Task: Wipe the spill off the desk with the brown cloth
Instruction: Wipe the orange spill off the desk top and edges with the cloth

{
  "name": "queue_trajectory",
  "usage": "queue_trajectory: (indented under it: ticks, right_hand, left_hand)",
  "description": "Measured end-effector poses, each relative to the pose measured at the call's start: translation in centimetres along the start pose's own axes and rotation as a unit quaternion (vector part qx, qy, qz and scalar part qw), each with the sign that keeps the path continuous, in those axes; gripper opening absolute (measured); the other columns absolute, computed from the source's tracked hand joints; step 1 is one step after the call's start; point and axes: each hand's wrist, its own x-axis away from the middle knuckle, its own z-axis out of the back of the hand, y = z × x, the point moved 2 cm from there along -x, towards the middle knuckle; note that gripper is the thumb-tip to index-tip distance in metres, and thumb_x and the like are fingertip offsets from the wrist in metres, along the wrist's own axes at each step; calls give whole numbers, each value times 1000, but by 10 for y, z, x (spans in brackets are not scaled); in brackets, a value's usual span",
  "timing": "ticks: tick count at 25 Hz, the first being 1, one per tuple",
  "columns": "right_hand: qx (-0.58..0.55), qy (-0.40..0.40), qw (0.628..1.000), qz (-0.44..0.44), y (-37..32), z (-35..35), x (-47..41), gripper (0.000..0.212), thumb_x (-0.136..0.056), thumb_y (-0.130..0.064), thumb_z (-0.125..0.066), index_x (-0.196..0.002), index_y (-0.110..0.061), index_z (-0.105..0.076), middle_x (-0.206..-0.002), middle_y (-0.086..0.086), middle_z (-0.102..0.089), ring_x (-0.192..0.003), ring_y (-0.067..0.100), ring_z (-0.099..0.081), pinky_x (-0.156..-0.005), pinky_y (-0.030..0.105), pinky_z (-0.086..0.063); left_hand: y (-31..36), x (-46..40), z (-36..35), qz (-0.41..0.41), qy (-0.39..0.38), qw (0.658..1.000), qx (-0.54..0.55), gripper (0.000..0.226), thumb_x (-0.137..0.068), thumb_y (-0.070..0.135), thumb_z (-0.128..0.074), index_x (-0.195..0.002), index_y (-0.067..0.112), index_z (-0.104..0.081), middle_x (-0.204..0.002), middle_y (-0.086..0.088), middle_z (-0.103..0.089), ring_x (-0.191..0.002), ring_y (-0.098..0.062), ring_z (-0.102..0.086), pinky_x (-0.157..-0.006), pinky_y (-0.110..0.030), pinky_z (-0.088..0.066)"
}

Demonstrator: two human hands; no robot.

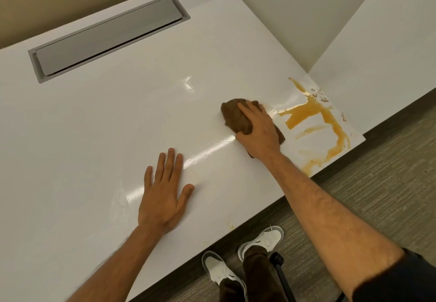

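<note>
Glossy white desk [106,124], amber-orange spill [313,115] streaked across its corner. Brown cloth [236,117], crumpled. Matte grey cable hatch [108,35]. Grey-brown striped carpet [389,172]. White sneakers [264,240] with grey panels, dark brown trousers [254,275], navy sleeve [405,280].

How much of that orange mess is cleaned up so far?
Little looks done: only faint streaks near the left hand, lying flat on the desk. The right hand grips the brown cloth beside the spill. That orange puddle by the corner remains.
</note>
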Motion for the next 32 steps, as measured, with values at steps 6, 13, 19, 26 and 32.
queue_trajectory:
  ticks: [6,13,19,26,32]
  right_hand:
    - [-84,-75,987,113,-6,-31,91,53,-78,-13,-78,-128,-29,-72,-145,-12,-60,-146,14,-42,-121,37,-32]
    - [-160,-124,968,149,-6,-49,200,45,-73,-5,-81,-112,-28,-80,-132,-11,-71,-136,12,-56,-113,50,-45]
    - [-376,-10,918,-127,-7,23,149,66,-70,0,-62,-113,-49,-74,-74,-12,-75,-50,2,-64,-47,22,-53]
    - [-253,206,938,-117,15,85,16,52,-85,-7,-62,-135,-22,-64,-107,-18,-72,-89,-10,-67,-75,17,-58]
    - [49,89,989,-103,56,32,-17,80,-98,-42,-61,-163,-15,-23,-171,9,-17,-158,33,-10,-125,49,-19]
  left_hand:
    - [-1,-1,0,1,11,1000,21,73,-104,60,-1,-167,24,-4,-175,5,8,-162,-15,10,-130,-49,-2]
    - [1,0,1,5,10,1000,19,75,-103,61,2,-167,22,-4,-176,3,6,-162,-16,10,-131,-49,0]
    - [-1,0,-1,6,11,1000,14,71,-105,58,-4,-167,24,-3,-175,5,8,-162,-15,10,-130,-49,-1]
    - [0,0,1,10,2,1000,13,74,-104,62,-1,-167,24,-1,-175,5,10,-161,-14,13,-131,-48,0]
    - [0,-2,1,9,6,1000,14,74,-104,62,-3,-167,23,-4,-176,4,7,-162,-15,10,-131,-47,0]
